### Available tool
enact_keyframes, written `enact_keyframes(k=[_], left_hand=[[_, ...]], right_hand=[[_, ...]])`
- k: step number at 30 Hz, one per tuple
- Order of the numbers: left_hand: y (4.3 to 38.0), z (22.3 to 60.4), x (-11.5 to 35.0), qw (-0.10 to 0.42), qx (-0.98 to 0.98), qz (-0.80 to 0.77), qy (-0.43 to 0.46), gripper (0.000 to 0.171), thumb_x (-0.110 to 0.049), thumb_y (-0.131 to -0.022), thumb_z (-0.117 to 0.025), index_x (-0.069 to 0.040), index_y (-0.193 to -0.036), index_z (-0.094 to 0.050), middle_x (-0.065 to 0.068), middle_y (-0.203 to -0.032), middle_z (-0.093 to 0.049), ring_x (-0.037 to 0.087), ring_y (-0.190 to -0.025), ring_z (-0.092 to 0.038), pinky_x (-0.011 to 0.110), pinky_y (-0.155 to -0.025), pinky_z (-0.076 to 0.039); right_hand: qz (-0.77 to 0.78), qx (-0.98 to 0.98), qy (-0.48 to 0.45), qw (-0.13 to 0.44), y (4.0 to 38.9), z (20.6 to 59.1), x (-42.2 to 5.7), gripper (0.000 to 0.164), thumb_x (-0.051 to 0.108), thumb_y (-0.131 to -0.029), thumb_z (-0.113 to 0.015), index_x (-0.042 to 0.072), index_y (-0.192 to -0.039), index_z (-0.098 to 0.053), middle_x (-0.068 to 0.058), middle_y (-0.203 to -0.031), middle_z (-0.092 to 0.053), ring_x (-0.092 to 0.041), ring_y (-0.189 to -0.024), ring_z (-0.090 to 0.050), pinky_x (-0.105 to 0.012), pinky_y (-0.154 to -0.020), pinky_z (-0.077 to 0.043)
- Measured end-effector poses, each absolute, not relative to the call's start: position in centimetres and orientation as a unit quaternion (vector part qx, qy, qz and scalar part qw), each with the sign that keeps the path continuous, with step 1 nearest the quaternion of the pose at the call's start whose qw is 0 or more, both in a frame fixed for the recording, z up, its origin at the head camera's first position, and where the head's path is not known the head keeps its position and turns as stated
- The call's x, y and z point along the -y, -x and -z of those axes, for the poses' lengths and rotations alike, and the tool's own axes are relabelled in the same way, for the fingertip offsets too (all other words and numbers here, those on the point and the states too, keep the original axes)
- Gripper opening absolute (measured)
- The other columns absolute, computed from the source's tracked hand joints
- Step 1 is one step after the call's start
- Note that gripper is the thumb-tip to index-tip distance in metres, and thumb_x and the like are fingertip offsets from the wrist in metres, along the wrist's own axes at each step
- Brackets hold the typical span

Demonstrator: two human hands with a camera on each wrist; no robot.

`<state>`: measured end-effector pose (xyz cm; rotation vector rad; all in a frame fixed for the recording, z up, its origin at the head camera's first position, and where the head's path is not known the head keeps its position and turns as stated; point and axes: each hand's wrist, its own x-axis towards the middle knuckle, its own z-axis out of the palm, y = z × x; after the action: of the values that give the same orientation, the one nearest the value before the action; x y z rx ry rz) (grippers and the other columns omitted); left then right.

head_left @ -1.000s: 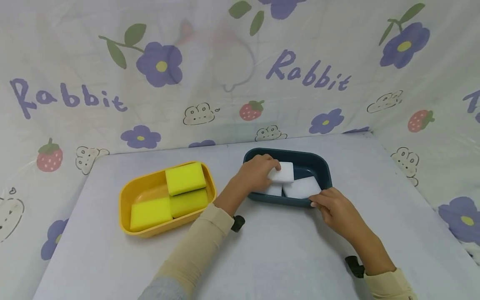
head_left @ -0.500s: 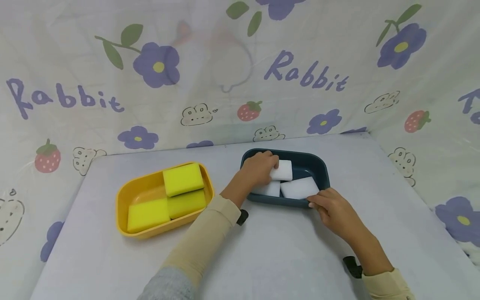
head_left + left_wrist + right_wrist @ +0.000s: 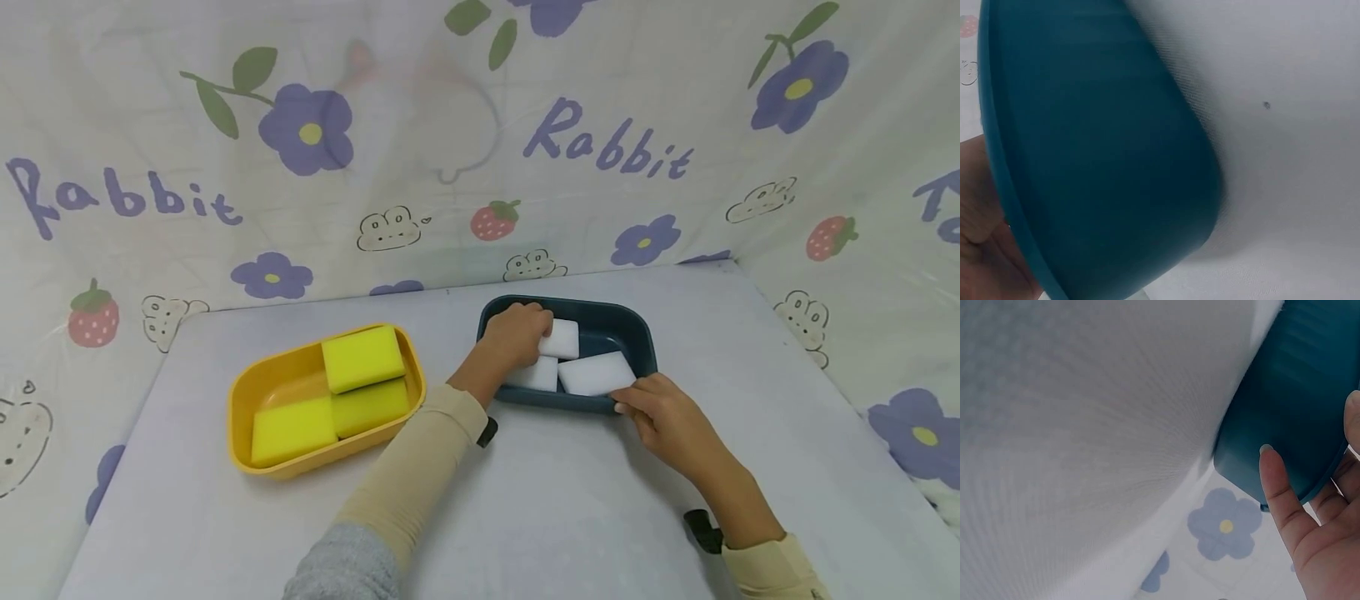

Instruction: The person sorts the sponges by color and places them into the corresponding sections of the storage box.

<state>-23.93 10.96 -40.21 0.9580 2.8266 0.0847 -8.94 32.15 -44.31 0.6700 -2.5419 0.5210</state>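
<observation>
A dark teal tray (image 3: 637,329) stands on the table with white sponge blocks in it. One white block (image 3: 562,339) lies at the back, partly over another white block (image 3: 538,375); a third white block (image 3: 597,373) rests at the front right. My left hand (image 3: 516,335) reaches over the tray's left end and grips the back block, its fingertips on the left part. At the front right corner my right hand (image 3: 667,417) pinches the tray's rim. The right wrist view shows a finger along the tray's outer wall (image 3: 1291,406). The left wrist view hides the blocks behind the tray wall (image 3: 1104,137).
To the left is a yellow tray (image 3: 281,375) holding yellow sponges (image 3: 363,358), one leaning on another. The left forearm passes close by its right end. A printed curtain (image 3: 420,167) hangs behind the white table (image 3: 570,517).
My left hand and the back white block have settled slightly lower and leftward, baring more of the block under it. The right hand keeps its hold on the rim. The head view shifts slightly.
</observation>
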Motion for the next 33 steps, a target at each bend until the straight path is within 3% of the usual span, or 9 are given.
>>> enact_keyframes(k=[3, 10, 12, 15, 19, 22, 28, 33], left_hand=[[24.1, 40.4, -10.8, 0.086, -0.942, -0.044, -0.322, 0.029, -0.008, -0.094, -0.068, -0.017, -0.121, -0.065, 0.001, -0.129, -0.056, 0.018, -0.111, -0.054, 0.030, -0.089, -0.051], [24.2, 40.8, -10.1, 0.106, -0.935, -0.067, -0.331, 0.032, -0.004, -0.096, -0.061, -0.017, -0.125, -0.068, 0.006, -0.155, -0.040, 0.024, -0.138, -0.041, 0.033, -0.104, -0.045], [24.3, 40.8, -9.9, 0.097, -0.939, -0.058, -0.326, 0.034, -0.004, -0.098, -0.059, -0.020, -0.126, -0.069, 0.005, -0.151, -0.044, 0.025, -0.132, -0.047, 0.034, -0.098, -0.049], [24.4, 41.0, -9.6, 0.083, -0.945, -0.048, -0.314, 0.030, -0.004, -0.098, -0.060, -0.022, -0.120, -0.070, 0.004, -0.132, -0.053, 0.022, -0.108, -0.056, 0.033, -0.083, -0.053], [24.6, 41.3, -9.3, 0.077, -0.946, -0.049, -0.311, 0.019, -0.004, -0.097, -0.062, -0.019, -0.103, -0.071, 0.001, -0.109, -0.057, 0.017, -0.087, -0.056, 0.031, -0.076, -0.052], [24.5, 41.5, -9.0, 0.080, -0.945, -0.053, -0.314, 0.016, -0.007, -0.097, -0.063, -0.019, -0.101, -0.073, -0.001, -0.108, -0.059, 0.015, -0.088, -0.055, 0.032, -0.079, -0.052], [23.8, 41.5, -8.6, 0.097, -0.936, -0.053, -0.335, 0.021, -0.019, -0.101, -0.060, -0.018, -0.118, -0.072, 0.001, -0.118, -0.058, 0.014, -0.092, -0.058, 0.032, -0.082, -0.054], [23.3, 40.9, -8.2, 0.087, -0.934, -0.061, -0.340, 0.023, -0.021, -0.100, -0.062, -0.016, -0.121, -0.070, 0.004, -0.125, -0.057, 0.016, -0.100, -0.059, 0.032, -0.086, -0.053]], right_hand=[[-0.193, 0.923, -0.245, 0.225, 9.1, 44.2, -32.0, 0.021, -0.006, -0.077, -0.081, 0.005, -0.095, -0.076, 0.001, -0.081, -0.064, -0.019, -0.081, -0.056, -0.036, -0.064, -0.054], [-0.190, 0.926, -0.243, 0.218, 9.3, 44.2, -31.6, 0.020, -0.004, -0.079, -0.081, 0.006, -0.095, -0.076, 0.003, -0.080, -0.062, -0.017, -0.080, -0.054, -0.033, -0.063, -0.052], [-0.190, 0.925, -0.245, 0.221, 9.3, 44.2, -31.6, 0.020, -0.005, -0.078, -0.081, 0.005, -0.095, -0.076, 0.003, -0.079, -0.062, -0.016, -0.078, -0.053, -0.032, -0.062, -0.051], [-0.189, 0.924, -0.247, 0.223, 9.3, 44.2, -31.7, 0.020, -0.006, -0.078, -0.081, 0.005, -0.094, -0.076, 0.003, -0.079, -0.061, -0.015, -0.077, -0.051, -0.031, -0.060, -0.050], [-0.187, 0.926, -0.244, 0.219, 9.3, 44.3, -31.7, 0.020, -0.005, -0.078, -0.081, 0.005, -0.094, -0.076, 0.003, -0.079, -0.061, -0.015, -0.077, -0.051, -0.031, -0.061, -0.051], [-0.187, 0.927, -0.243, 0.215, 9.4, 44.4, -31.6, 0.020, -0.005, -0.079, -0.081, 0.005, -0.095, -0.076, 0.003, -0.080, -0.062, -0.016, -0.078, -0.052, -0.032, -0.062, -0.052], [-0.186, 0.931, -0.235, 0.207, 9.3, 44.4, -31.7, 0.019, -0.005, -0.079, -0.081, 0.005, -0.095, -0.076, 0.003, -0.080, -0.063, -0.016, -0.079, -0.053, -0.033, -0.063, -0.053], [-0.188, 0.934, -0.227, 0.200, 9.3, 44.4, -31.7, 0.020, -0.005, -0.079, -0.081, 0.005, -0.096, -0.077, 0.002, -0.082, -0.064, -0.017, -0.081, -0.055, -0.034, -0.065, -0.054]])
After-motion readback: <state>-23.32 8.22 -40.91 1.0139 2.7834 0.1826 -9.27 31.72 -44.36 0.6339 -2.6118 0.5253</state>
